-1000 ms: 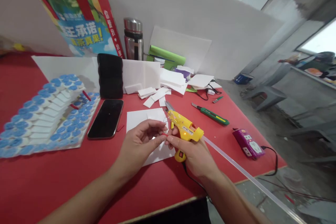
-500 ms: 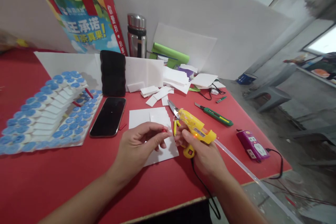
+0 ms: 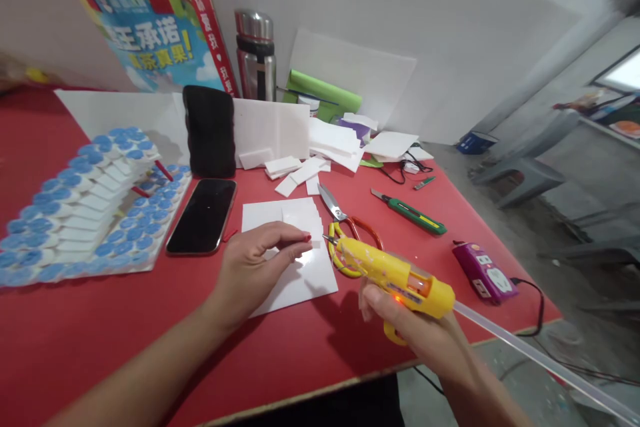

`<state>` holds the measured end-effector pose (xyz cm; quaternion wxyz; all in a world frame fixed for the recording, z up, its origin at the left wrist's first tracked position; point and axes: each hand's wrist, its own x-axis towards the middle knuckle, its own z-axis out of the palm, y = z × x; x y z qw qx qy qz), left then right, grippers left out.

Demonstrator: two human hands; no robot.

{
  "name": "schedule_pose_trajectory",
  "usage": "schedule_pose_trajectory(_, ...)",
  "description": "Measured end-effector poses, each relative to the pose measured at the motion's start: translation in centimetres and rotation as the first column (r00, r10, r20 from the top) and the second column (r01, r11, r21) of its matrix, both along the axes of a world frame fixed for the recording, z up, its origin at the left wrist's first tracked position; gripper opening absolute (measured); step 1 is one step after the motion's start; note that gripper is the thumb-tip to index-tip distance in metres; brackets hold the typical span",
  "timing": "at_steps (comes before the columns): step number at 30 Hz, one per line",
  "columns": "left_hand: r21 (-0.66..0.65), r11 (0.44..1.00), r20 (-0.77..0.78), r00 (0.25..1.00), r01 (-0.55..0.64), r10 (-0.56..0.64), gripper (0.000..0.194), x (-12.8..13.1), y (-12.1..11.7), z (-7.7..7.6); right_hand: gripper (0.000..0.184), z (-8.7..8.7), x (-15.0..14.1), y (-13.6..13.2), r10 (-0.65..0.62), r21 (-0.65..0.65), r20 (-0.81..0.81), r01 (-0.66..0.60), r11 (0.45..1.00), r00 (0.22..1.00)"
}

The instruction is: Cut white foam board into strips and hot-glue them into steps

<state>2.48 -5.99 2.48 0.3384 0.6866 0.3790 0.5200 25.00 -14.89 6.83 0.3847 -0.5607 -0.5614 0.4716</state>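
Thumb and forefinger of my left hand (image 3: 265, 263) pinch a small red piece (image 3: 307, 237), mostly hidden by the fingertips. That hand hovers over a white board (image 3: 305, 287) lying on the table, with a stepped stack of white strips (image 3: 300, 215) on it. My right hand (image 3: 410, 320) grips a yellow hot glue gun (image 3: 390, 270), its orange light lit and a long clear glue stick (image 3: 525, 343) out of its back. The nozzle points left, a little apart from the red piece. Scissors (image 3: 343, 213) with yellow and red handles lie partly under the gun.
At left stands a model staircase (image 3: 90, 210) edged with blue-topped rolls. A phone (image 3: 203, 217) lies beside it. Behind are a black upright object (image 3: 210, 133), a steel flask (image 3: 256, 57) and white offcuts (image 3: 303, 177). A green utility knife (image 3: 415, 215) and purple power socket (image 3: 483, 273) are at right.
My right hand has drawn away to the right with the glue gun, which now points at the left fingertips. My left hand keeps its pinch on the red piece. The scissors are more visible.
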Motion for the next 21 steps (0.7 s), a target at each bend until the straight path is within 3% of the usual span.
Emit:
schedule_pose_trajectory(7,0.076,0.997,-0.002,1.000,0.026,-0.026,0.012,-0.2,0.3,0.0,0.035,0.0,-0.5,0.8,0.015,0.020,0.013,-0.016,1.000,1.000)
schedule_pose_trajectory(21,-0.022,0.999,0.009,1.000,0.023,-0.023,0.005,-0.3,0.2,0.3,0.032,-0.7,-1.1,1.3,0.010,-0.013,-0.099,-0.012,1.000,0.995)
